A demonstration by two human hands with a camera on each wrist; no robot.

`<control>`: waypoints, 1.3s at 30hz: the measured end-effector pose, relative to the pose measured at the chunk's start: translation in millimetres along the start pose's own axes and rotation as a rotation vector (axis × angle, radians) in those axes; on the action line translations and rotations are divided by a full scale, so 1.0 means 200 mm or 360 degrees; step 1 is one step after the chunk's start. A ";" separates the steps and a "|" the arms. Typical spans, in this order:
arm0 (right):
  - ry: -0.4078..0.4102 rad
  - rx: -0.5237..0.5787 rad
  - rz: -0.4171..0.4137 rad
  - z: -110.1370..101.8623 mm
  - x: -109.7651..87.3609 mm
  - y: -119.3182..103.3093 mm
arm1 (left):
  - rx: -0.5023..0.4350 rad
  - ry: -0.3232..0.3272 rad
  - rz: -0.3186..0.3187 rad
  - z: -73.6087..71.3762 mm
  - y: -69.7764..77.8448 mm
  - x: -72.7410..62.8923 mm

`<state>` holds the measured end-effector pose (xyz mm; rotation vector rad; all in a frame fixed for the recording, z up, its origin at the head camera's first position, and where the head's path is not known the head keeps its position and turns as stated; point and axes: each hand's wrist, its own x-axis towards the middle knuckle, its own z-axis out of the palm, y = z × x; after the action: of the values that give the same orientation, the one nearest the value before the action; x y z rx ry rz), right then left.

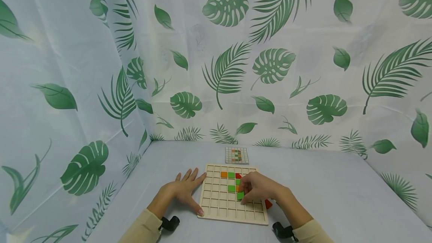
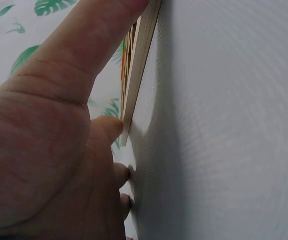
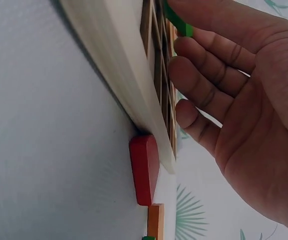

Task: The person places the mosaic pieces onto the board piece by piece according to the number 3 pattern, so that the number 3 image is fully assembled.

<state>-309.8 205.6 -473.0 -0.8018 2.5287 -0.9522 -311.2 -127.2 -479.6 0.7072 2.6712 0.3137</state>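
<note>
Green tile, pinched in the right hand's curled fingers, sits over the wooden grid board mid-right. It could jam crooked if tilted; the left hand, flat and holding nothing, steadies the board's edge.

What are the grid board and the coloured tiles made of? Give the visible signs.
Grid board: looks like pale unfinished wood, matte, with a thick light edge showing in the right wrist view. Green tile pinched by the right hand: probably painted wood or plastic, smooth even colour; cannot tell which. Red tile beside the board: same solid coat, rounded edge.
</note>
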 end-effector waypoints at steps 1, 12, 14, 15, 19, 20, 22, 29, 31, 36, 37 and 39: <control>0.0007 -0.0007 0.0004 0.00 0.00 0.00 | 0.0001 0.0001 -0.0001 0.00 0.00 0.00; 0.0011 -0.0058 -0.0023 0.01 0.01 -0.01 | 0.0000 -0.0010 -0.0002 0.00 -0.01 0.01; 0.0012 -0.0059 -0.0024 0.01 0.01 -0.01 | -0.0002 -0.0008 0.0001 0.01 -0.02 0.01; 0.0012 -0.0060 -0.0027 0.01 0.01 -0.01 | -0.0002 -0.0008 0.0003 0.01 -0.02 0.01; 0.0016 -0.0067 -0.0054 0.01 0.01 -0.01 | -0.0005 -0.0010 0.0005 0.00 -0.02 0.01; 0.0017 -0.0071 -0.0057 0.01 0.01 -0.01 | -0.0010 -0.0011 0.0003 0.00 -0.02 0.01; 0.0016 -0.0076 -0.0064 0.01 0.01 -0.01 | -0.0014 -0.0011 -0.0002 0.00 -0.01 0.00; 0.0009 -0.0067 -0.0054 -0.01 0.00 -0.02 | -0.0010 0.0003 -0.0012 -0.01 0.01 -0.01; 0.0001 -0.0057 -0.0045 -0.01 0.00 -0.02 | -0.0011 0.0002 -0.0011 -0.01 0.00 0.00; -0.0006 -0.0056 -0.0040 -0.01 -0.01 -0.02 | -0.0023 -0.0015 -0.0007 -0.01 0.00 0.00; -0.0004 -0.0058 -0.0039 -0.01 -0.01 -0.02 | -0.0025 -0.0016 -0.0007 -0.01 0.00 0.00; -0.0001 -0.0054 -0.0038 -0.01 -0.01 -0.02 | -0.0024 -0.0017 -0.0006 -0.01 0.00 0.00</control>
<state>-307.9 205.7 -468.6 -0.8435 2.5467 -0.9189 -310.8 -127.2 -477.9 0.6974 2.6572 0.3281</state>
